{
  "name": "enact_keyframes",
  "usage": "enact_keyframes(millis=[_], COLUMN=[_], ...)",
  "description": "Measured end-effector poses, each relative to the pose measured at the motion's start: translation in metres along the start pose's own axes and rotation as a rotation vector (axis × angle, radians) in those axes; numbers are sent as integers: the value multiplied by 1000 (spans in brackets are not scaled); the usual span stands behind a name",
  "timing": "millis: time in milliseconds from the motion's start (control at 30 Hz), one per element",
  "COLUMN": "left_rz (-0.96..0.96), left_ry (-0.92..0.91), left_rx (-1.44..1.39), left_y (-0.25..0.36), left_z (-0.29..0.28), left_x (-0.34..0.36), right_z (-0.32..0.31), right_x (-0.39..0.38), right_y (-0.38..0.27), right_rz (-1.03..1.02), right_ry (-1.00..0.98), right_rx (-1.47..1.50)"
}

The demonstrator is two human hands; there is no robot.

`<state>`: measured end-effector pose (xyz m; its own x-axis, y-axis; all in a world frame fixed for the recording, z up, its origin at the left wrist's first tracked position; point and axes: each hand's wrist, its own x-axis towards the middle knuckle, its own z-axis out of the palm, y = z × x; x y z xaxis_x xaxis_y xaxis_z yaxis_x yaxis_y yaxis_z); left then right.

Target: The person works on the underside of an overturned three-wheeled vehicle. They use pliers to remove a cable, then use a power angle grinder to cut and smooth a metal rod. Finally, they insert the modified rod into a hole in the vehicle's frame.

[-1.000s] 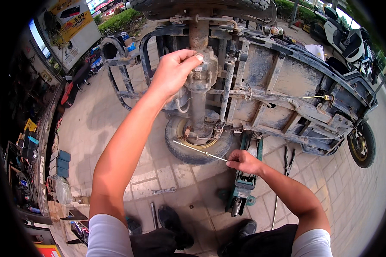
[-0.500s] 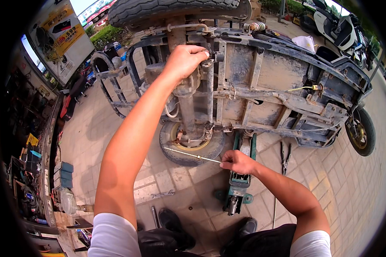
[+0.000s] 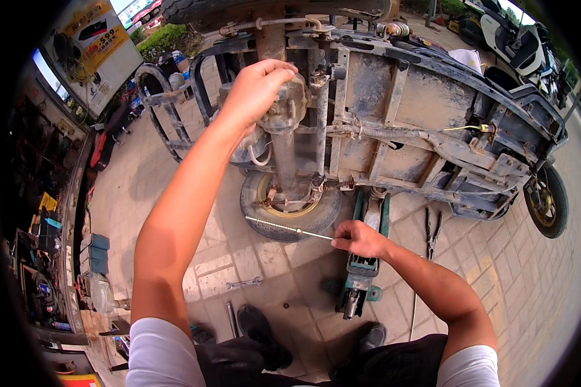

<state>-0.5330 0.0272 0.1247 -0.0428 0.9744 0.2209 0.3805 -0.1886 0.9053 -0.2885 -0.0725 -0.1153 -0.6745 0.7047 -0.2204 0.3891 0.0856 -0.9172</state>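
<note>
Seen from above, a tipped-up three-wheeled cart (image 3: 432, 122) filled the upper frame, its grimy underside facing the viewer. The left hand (image 3: 255, 90), upper centre, was closed around the rear axle housing (image 3: 284, 113). The right hand (image 3: 358, 237), at centre, pinched the end of a thin metal rod (image 3: 287, 227) pointing left across the wheel (image 3: 290, 206). Just below that hand stood a green floor jack (image 3: 361, 271); a wrench (image 3: 244, 283) lay on the paving, lower left of centre.

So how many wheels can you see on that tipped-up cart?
2. One wheel is low in the middle, under the axle that the left hand grips. The other wheel is at the far right edge. More may be hidden.
</note>
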Motion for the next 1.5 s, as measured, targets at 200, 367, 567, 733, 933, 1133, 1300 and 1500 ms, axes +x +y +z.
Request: enact_keyframes(millis=[200,367,567,733,933,1133,1300,1500], left_rz=[-536,-727,-345,-4,107,104,134,85], left_ry=[-56,-122,-488,-679,-701,-671,-722,-697], left_rx=[-445,-571,93,343,450,446,458,411], left_y=[-112,-211,-220,-233,-231,-235,-231,-230], left_z=[-53,-66,-69,-65,-42,-33,-30,-32], left_x=[-87,-182,-207,-227,-237,-240,-240,-242], right_z=[-9,-2,18,31,35,31,22,12], right_x=[-14,-13,-3,0,2,-1,0,-5], right_y=[3,5,0,2,-4,4,16,36], right_rz=[116,144,121,64,96,125,157,187], right_ry=[134,125,-33,-108,-143,-168,-257,-274], right_rx=[-46,-68,-170,-202,-203,-154,-137,-54])
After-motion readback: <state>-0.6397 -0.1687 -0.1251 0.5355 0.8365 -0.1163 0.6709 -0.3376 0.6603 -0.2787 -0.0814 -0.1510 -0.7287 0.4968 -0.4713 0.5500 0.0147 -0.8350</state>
